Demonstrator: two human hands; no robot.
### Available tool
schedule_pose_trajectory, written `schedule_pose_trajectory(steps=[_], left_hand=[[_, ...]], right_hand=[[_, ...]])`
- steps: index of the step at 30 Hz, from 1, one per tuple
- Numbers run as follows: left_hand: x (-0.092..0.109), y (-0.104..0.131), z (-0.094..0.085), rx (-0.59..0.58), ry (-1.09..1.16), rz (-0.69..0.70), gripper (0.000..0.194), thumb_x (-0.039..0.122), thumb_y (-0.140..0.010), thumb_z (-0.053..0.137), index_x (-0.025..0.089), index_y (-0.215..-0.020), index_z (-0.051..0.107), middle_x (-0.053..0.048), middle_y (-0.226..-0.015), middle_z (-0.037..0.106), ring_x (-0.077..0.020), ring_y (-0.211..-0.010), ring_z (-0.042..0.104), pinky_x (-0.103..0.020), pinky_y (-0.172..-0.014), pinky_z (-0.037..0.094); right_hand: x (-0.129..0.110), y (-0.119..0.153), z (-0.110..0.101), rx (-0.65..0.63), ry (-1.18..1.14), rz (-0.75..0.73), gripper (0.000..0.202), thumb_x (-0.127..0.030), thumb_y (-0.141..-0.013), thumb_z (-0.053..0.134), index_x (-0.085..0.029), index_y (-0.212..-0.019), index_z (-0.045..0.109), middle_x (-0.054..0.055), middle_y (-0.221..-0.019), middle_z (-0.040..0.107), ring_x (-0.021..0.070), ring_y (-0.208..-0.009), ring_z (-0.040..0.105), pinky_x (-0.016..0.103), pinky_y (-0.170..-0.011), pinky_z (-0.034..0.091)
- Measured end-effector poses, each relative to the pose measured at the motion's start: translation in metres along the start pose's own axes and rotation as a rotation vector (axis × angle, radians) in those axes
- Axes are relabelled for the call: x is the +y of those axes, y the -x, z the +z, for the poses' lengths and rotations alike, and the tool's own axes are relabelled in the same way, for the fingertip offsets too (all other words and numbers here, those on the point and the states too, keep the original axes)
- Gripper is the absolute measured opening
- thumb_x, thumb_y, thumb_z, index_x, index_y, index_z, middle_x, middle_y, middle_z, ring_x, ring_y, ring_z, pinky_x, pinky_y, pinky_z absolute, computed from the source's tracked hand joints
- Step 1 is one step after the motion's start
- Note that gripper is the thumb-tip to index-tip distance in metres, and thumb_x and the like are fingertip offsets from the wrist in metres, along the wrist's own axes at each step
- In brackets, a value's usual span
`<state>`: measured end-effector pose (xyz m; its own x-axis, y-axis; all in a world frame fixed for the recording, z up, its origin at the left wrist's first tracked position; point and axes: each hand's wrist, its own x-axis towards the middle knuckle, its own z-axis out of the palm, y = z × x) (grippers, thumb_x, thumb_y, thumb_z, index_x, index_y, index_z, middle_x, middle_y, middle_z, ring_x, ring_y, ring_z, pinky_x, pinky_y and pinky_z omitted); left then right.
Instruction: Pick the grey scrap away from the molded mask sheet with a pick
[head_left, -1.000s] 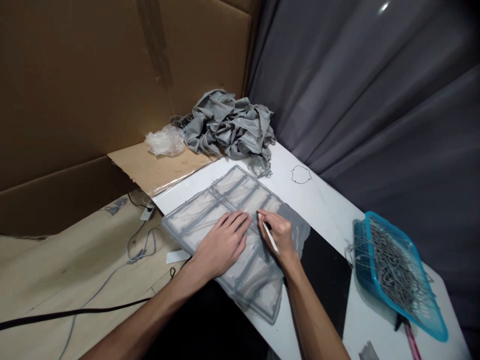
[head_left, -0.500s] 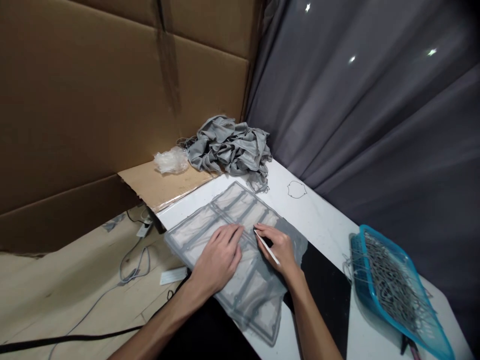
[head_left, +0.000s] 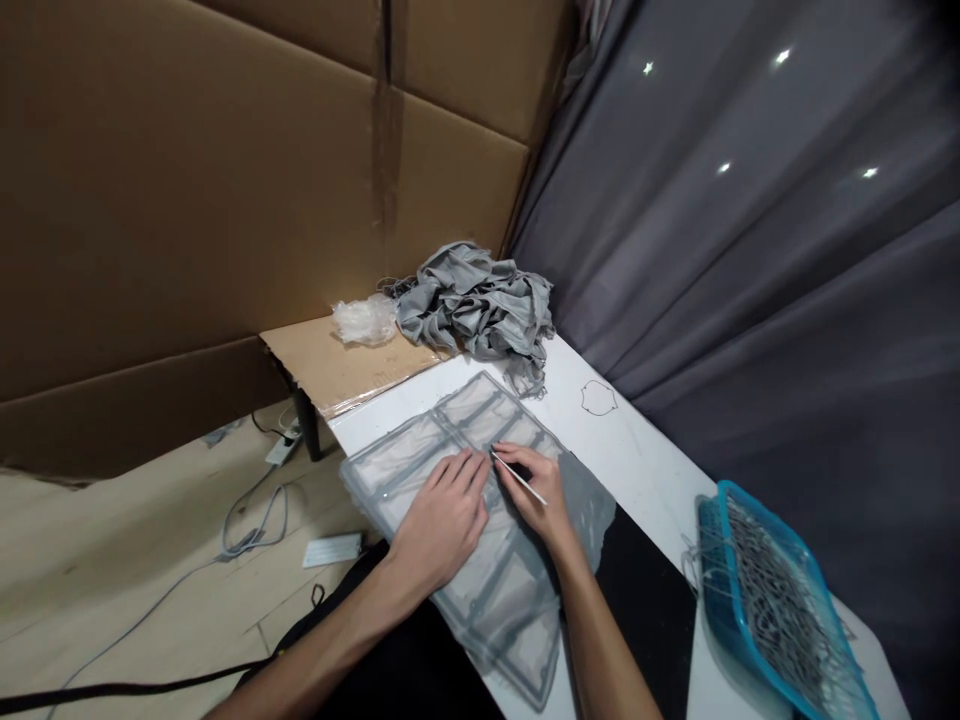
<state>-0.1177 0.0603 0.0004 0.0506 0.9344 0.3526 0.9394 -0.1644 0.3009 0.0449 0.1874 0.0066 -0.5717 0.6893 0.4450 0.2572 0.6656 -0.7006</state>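
A grey rubbery sheet (head_left: 409, 450) with raised ribs and pale rectangular panels lies on the white table. My left hand (head_left: 448, 510) rests flat on its middle, palm down, holding nothing. Just to the right, my right hand (head_left: 536, 490) grips a thin white pen-like tool (head_left: 521, 478), its dark tip at the sheet near my left fingertips. The sheet's right part is plain grey and overlaps a black mat (head_left: 649, 590).
Crumpled grey material (head_left: 480, 300) is heaped at the table's back beside clear plastic (head_left: 365, 320) on cardboard (head_left: 337, 362). A thin dark ring (head_left: 598, 398) lies near the curtain. At right stands a blue basket (head_left: 716, 570) of grey loops.
The camera view has shifted a little. My right hand and the white tool have moved slightly left, closer to my left hand, which stays on the sheet.
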Motion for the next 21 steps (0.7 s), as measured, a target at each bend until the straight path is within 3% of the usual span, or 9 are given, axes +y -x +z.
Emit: schedule_pose_trajectory(steps=[11,21], left_hand=[[-0.0003,0.0,0.0002,0.0,0.035,-0.009,0.054,0.021,-0.109,0.05,0.012,-0.162,0.056,-0.019,-0.164,0.065,-0.0345,-0.153,0.058,-0.053,-0.127,0.044],[0.0006,-0.0008,-0.0014,-0.012,0.016,-0.009,0.053,0.021,-0.108,0.054,0.011,-0.16,0.058,-0.017,-0.164,0.065,-0.034,-0.153,0.058,-0.051,-0.127,0.044]], right_hand=[[0.0,0.0059,-0.0015,-0.006,-0.013,-0.001,0.014,-0.028,-0.107,0.074,-0.027,-0.108,0.088,0.01,-0.118,0.089,0.0312,-0.115,0.086,0.05,-0.108,0.07],[-0.0003,0.0065,-0.0011,-0.023,0.046,-0.046,0.016,-0.02,-0.107,0.069,-0.026,-0.108,0.085,0.01,-0.119,0.089,0.029,-0.115,0.086,0.046,-0.108,0.07]])
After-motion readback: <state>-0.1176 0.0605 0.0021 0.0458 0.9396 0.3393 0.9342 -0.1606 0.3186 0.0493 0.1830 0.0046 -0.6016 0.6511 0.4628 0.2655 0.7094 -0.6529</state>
